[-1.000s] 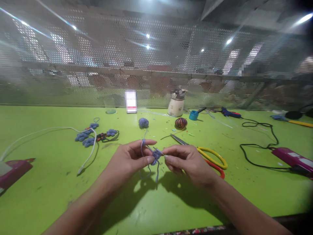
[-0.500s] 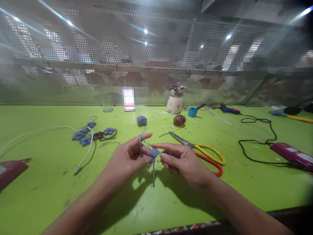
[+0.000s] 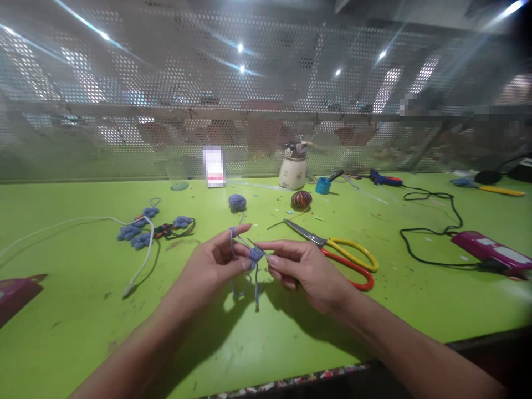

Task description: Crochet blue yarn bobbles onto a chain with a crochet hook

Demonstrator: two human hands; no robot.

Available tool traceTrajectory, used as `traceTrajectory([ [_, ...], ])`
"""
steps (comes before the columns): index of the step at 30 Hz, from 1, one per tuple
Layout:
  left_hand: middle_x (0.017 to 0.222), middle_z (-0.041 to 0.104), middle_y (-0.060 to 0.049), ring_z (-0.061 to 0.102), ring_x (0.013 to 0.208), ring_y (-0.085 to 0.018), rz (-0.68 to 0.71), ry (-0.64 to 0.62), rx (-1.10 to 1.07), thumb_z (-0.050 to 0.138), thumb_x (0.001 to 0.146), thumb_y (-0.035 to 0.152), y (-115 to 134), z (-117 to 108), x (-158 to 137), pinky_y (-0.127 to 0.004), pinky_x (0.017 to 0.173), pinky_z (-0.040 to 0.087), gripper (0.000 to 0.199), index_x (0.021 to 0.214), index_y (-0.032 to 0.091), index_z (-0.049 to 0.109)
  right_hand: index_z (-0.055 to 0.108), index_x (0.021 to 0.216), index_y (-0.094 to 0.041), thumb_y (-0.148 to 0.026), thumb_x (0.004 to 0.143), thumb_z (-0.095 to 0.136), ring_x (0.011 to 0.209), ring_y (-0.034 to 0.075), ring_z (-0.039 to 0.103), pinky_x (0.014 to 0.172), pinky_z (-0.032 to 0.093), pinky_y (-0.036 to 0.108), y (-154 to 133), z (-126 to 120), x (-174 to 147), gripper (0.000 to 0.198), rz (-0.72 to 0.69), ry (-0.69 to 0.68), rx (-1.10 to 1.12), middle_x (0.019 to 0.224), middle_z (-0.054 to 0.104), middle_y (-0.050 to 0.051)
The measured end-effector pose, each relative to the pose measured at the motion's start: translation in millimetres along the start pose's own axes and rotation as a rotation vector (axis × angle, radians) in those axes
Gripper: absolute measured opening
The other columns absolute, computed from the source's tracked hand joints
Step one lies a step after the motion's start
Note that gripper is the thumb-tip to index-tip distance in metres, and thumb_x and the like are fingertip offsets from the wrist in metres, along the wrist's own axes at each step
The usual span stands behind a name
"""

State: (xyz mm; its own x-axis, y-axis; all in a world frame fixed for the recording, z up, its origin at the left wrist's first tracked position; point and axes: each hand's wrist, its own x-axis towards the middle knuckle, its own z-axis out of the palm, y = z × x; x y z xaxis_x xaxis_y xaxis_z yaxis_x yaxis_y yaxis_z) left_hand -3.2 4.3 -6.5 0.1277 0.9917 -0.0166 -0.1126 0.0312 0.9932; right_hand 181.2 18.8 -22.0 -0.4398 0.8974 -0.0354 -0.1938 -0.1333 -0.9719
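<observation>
A small blue-purple crochet piece (image 3: pixel 256 255) is pinched between the thumb and fingers of my left hand (image 3: pixel 216 260). Yarn loops round my left index finger and runs back to a blue yarn ball (image 3: pixel 237 203). My right hand (image 3: pixel 305 269) closes on a thin crochet hook (image 3: pixel 251 241), whose tip shows above the piece; most of its shaft is hidden by the loops and fingers. Loose yarn tails (image 3: pixel 256 288) hang below the piece. Scissors (image 3: pixel 332 246) with yellow and red handles lie open just beyond my right hand.
Blue crocheted flowers (image 3: pixel 141 239) and a white cable (image 3: pixel 143 277) lie at left. Farther back stand a phone (image 3: pixel 214 166), a bottle (image 3: pixel 293 166), a multicoloured yarn ball (image 3: pixel 301 200) and a blue pot (image 3: pixel 323 185). A glue gun (image 3: pixel 384 178) and purple power strip (image 3: pixel 490 252) are at right.
The whole view has shifted slightly, so everything sits a little farther left. Both hands keep hold of the piece and hook, with little visible difference in their pose.
</observation>
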Motion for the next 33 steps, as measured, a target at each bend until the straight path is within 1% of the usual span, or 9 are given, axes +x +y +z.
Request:
traceTrajectory([
  [4, 0.082, 0.069, 0.0, 0.062, 0.08, -0.015, -0.033, -0.014, -0.026, 0.077, 0.069, 0.013, 0.0, -0.5, 1.8, -0.031, 0.082, 0.045, 0.061, 0.126, 0.015, 0.059, 0.074, 0.111, -0.018, -0.023, 0.075, 0.073, 0.047, 0.006, 0.036, 0.043, 0.023, 0.021, 0.6, -0.6, 0.1, 0.036, -0.013, 0.008, 0.0, 0.059, 0.052, -0.003],
  [7, 0.081, 0.069, -0.001, 0.059, 0.075, -0.014, -0.056, -0.008, -0.028, 0.077, 0.067, 0.012, 2.3, -0.5, 0.5, -0.027, 0.07, 0.045, 0.06, 0.124, 0.015, 0.061, 0.074, 0.111, -0.018, -0.024, 0.075, 0.072, 0.046, 0.006, 0.036, 0.043, 0.023, 0.022, 0.3, -1.1, -0.1, 0.036, -0.019, 0.006, -0.009, 0.059, 0.052, -0.003],
  [9, 0.082, 0.069, -0.002, 0.057, 0.072, -0.014, -0.066, 0.017, -0.045, 0.076, 0.067, 0.012, 5.2, -0.2, -1.3, -0.025, 0.062, 0.044, 0.053, 0.118, 0.015, 0.066, 0.074, 0.111, -0.018, -0.024, 0.076, 0.071, 0.046, 0.006, 0.036, 0.044, 0.023, 0.022, -0.2, -1.0, 0.0, 0.036, -0.016, 0.002, -0.023, 0.059, 0.052, -0.003],
  [11, 0.085, 0.069, -0.004, 0.055, 0.071, -0.014, -0.08, 0.044, -0.083, 0.075, 0.07, 0.017, 8.2, 0.6, -2.9, -0.025, 0.057, 0.043, 0.042, 0.111, 0.014, 0.07, 0.074, 0.112, -0.018, -0.024, 0.077, 0.07, 0.045, 0.006, 0.035, 0.044, 0.022, 0.022, -0.7, -0.5, 0.3, 0.036, -0.012, 0.003, -0.041, 0.058, 0.052, -0.003],
  [13, 0.087, 0.069, -0.006, 0.053, 0.066, -0.012, -0.097, 0.047, -0.09, 0.075, 0.073, 0.024, 10.1, 1.3, -3.4, -0.025, 0.055, 0.042, 0.039, 0.11, 0.012, 0.07, 0.073, 0.112, -0.017, -0.023, 0.077, 0.069, 0.046, 0.006, 0.034, 0.044, 0.022, 0.022, -0.9, 0.5, 0.8, 0.035, -0.01, 0.011, -0.065, 0.057, 0.052, -0.003],
  [16, 0.081, 0.068, -0.003, 0.051, 0.06, -0.011, -0.091, 0.018, 0.023, 0.08, 0.07, 0.028, 8.4, 1.4, -1.3, -0.025, 0.053, 0.041, 0.053, 0.118, 0.011, 0.065, 0.073, 0.112, -0.016, -0.023, 0.078, 0.068, 0.045, 0.006, 0.033, 0.043, 0.022, 0.022, -0.4, 2.4, 1.3, 0.035, -0.012, 0.013, -0.104, 0.055, 0.05, -0.004],
  [19, 0.075, 0.066, 0.0, 0.056, 0.065, -0.013, -0.051, 0.015, 0.107, 0.083, 0.067, 0.024, 3.6, 0.4, 2.0, -0.025, 0.058, 0.045, 0.063, 0.124, 0.011, 0.059, 0.073, 0.112, -0.015, -0.024, 0.078, 0.067, 0.044, 0.006, 0.031, 0.043, 0.021, 0.022, 0.3, 3.8, 1.1, 0.036, -0.005, 0.004, -0.119, 0.053, 0.048, -0.005],
  [25, 0.07, 0.065, 0.004, 0.057, 0.063, -0.011, -0.045, -0.021, 0.133, 0.081, 0.067, 0.017, 0.4, 0.0, 3.2, -0.024, 0.059, 0.046, 0.072, 0.133, 0.013, 0.051, 0.073, 0.11, -0.014, -0.024, 0.076, 0.069, 0.042, 0.005, 0.034, 0.043, 0.023, 0.022, -1.6, 0.5, 1.4, 0.036, 0.053, -0.014, -0.066, 0.053, 0.051, -0.005],
  [33, 0.076, 0.064, 0.004, 0.059, 0.069, -0.011, 0.003, -0.061, 0.076, 0.078, 0.072, 0.013, -3.3, 2.0, -1.3, -0.023, 0.062, 0.046, 0.075, 0.139, 0.017, 0.045, 0.073, 0.11, -0.013, -0.023, 0.073, 0.072, 0.04, 0.004, 0.033, 0.043, 0.019, 0.022, -4.6, -4.3, 0.9, 0.039, 0.108, -0.05, 0.021, 0.053, 0.052, -0.005],
])
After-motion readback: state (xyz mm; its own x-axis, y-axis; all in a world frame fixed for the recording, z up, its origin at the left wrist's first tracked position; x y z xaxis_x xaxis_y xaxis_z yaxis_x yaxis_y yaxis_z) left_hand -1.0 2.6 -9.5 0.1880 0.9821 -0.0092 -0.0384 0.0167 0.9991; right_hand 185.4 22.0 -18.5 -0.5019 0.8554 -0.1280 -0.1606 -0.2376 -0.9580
